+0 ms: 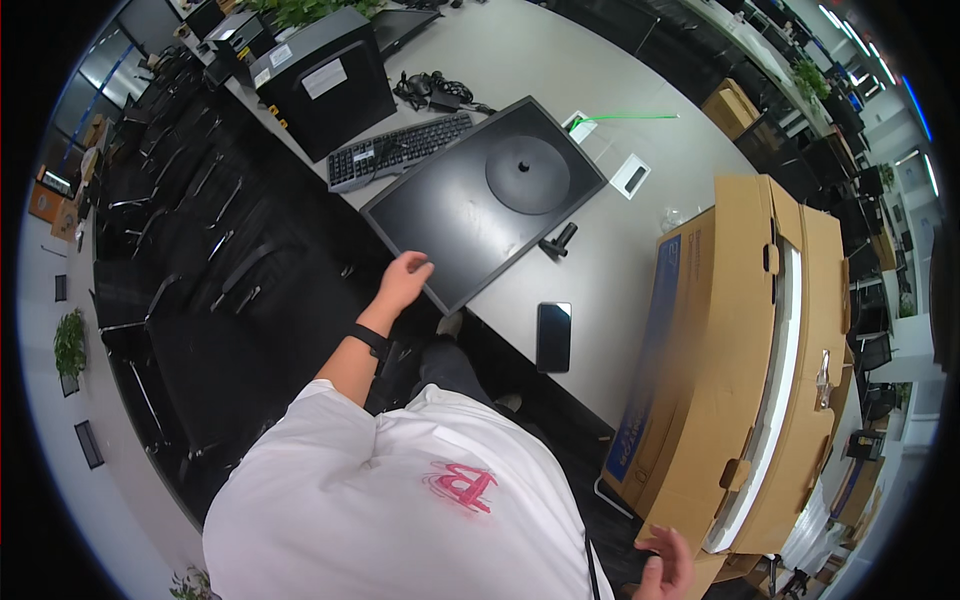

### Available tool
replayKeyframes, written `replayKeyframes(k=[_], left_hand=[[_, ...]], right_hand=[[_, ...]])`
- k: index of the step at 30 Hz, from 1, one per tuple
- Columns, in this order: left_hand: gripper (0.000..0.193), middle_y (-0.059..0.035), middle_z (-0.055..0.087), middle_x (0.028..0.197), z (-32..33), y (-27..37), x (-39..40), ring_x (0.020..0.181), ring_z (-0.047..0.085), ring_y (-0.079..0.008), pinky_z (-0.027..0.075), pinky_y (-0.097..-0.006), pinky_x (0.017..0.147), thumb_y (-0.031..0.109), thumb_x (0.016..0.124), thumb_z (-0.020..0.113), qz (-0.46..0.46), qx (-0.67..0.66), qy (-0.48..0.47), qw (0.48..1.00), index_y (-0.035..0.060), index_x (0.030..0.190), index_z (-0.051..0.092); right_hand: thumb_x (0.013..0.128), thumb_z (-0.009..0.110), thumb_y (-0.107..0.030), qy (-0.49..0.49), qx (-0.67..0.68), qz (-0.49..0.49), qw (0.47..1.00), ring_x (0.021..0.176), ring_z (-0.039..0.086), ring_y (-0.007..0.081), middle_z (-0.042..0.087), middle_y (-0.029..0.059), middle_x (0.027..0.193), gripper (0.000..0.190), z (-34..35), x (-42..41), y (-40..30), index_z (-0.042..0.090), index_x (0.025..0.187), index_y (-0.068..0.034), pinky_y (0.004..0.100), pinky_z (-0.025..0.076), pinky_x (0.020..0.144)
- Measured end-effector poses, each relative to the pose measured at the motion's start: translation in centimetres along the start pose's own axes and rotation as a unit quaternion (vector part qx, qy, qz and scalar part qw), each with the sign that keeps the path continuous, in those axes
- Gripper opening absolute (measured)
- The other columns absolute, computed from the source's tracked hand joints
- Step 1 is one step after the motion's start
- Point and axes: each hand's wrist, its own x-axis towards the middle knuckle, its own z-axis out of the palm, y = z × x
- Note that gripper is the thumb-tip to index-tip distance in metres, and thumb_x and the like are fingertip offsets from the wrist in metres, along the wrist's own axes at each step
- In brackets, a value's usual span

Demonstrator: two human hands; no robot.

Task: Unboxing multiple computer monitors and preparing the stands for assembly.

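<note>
A flat black monitor lies on the grey desk, its near corner jutting past the desk's edge. On the monitor rests a round black stand base. My left hand is at the monitor's left edge with curled fingers; whether it grips the edge cannot be told. A short black stand part lies just right of the monitor, and a smartphone lies nearer to me. My right hand, at the bottom right, has its fingers apart and holds nothing, beside the lower end of a large open cardboard box with white foam inside.
Behind the monitor are a black keyboard, a black computer tower and coiled black cables. A green cable comes out of a desk socket opening. A second desk opening is beside the monitor. Black chairs stand at left.
</note>
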Motion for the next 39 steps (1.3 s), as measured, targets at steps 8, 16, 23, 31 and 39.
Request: replayKeyframes(k=[8, 16, 23, 31, 39], left_hand=[[0.080, -0.0221, 0.053, 0.129, -7.5, -7.3, 13.4, 0.114, 0.055, -0.0316, 0.044, -0.0396, 0.095, 0.043, 0.076, 0.078, -0.217, -0.136, 0.205, 0.945, -0.0022, 0.134, 0.045], [0.054, -0.0090, 0.067, 0.110, -9.8, -8.2, 16.5, 0.101, 0.061, -0.0181, 0.047, -0.0361, 0.083, 0.030, 0.081, 0.077, -0.303, -0.268, -0.035, 0.914, -0.0002, 0.123, 0.061], [0.041, -0.0106, 0.070, 0.104, -8.8, -6.8, 12.6, 0.092, 0.064, -0.0146, 0.050, -0.0279, 0.083, 0.015, 0.081, 0.077, -0.169, -0.250, -0.006, 0.954, -0.0076, 0.113, 0.065], [0.039, -0.0113, 0.073, 0.095, -10.2, 0.7, 8.4, 0.085, 0.068, -0.0122, 0.054, -0.0273, 0.076, 0.013, 0.079, 0.080, -0.142, -0.208, -0.006, 0.968, -0.0027, 0.113, 0.066], [0.041, -0.0172, 0.071, 0.089, -9.7, 1.6, 6.4, 0.065, 0.069, -0.0262, 0.054, -0.0301, 0.058, 0.015, 0.075, 0.082, -0.027, -0.169, 0.038, 0.985, -0.0040, 0.108, 0.066]], right_hand=[[0.083, 0.061, 0.000, -0.036, 0.053, 0.122, 0.991, 0.097, 0.065, 0.0255, 0.063, 0.0182, 0.115, 0.051, 12.9, 13.2, -2.1, 0.049, 0.133, 0.005, 0.0328, 0.051, 0.083], [0.100, 0.051, -0.034, -0.171, 0.185, 0.399, 0.882, 0.115, 0.057, 0.0326, 0.051, 0.0234, 0.133, 0.061, 29.6, 33.4, 5.4, 0.029, 0.146, 0.000, 0.0418, 0.049, 0.095], [0.096, 0.044, -0.058, -0.081, 0.130, 0.532, 0.833, 0.139, 0.031, 0.0412, 0.030, 0.0276, 0.150, 0.086, 38.3, 38.6, 17.3, 0.012, 0.151, -0.001, 0.0536, 0.031, 0.110], [0.094, 0.039, -0.065, -0.098, 0.202, 0.518, 0.825, 0.134, 0.042, 0.0319, 0.044, 0.0117, 0.145, 0.074, 39.3, 38.6, 17.0, 0.037, 0.143, -0.010, 0.0537, 0.033, 0.107], [0.094, 0.035, -0.069, -0.075, 0.220, 0.530, 0.816, 0.124, 0.051, 0.0304, 0.055, 0.0086, 0.132, 0.070, 39.9, 38.7, 16.7, 0.049, 0.131, -0.011, 0.0482, 0.038, 0.102]])
